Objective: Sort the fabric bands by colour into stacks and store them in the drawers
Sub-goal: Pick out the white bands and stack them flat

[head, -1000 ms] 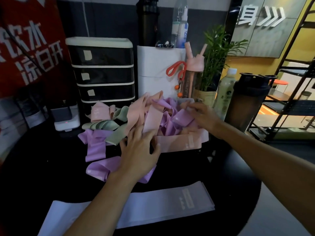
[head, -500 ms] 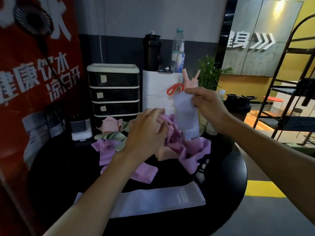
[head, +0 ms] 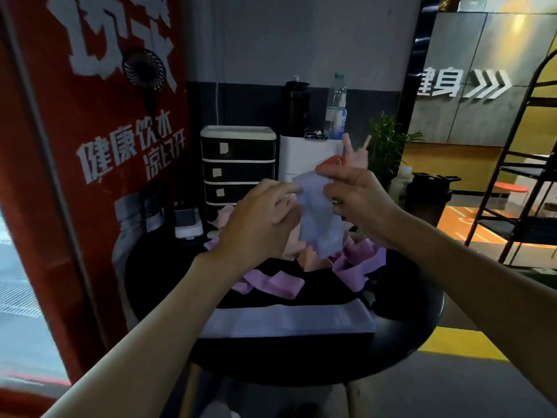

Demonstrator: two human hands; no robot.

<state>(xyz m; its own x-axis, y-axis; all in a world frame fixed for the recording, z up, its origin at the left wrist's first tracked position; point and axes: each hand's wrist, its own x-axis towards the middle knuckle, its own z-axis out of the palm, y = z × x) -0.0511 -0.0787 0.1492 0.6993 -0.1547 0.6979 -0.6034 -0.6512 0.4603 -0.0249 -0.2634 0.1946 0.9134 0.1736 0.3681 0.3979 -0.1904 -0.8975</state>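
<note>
Item: lavender band point(head: 321, 218), single, held up in the air above the pile point(head: 358, 263), hanging crumpled with its lower end close over the pink and purple pieces.

Grip: right hand point(head: 358, 200) pinches the band's top edge between thumb and curled fingers. Left hand point(head: 262, 218) has its fingers curled in at the band's left side and appears to grip it, though blur hides the exact contact.

Near: stack point(head: 286, 319) of flat lavender bands at the table's front edge, the likely home for this one. The pile lies mid-table, unsorted, with a purple band point(head: 283, 285) trailing toward the stack.

Beyond: drawers point(head: 238, 167), four tiers, all closed, at the back of the round black table point(head: 401, 336).

Hazards, as judged:
- Lavender and purple look alike in this dim light, so a missort is possible.
- The hanging end may snag the pile and drag pieces along.
- The stack sits near the rim; a careless lay-down could push it off.
- A band laid down still twisted would leave the stack uneven.
</note>
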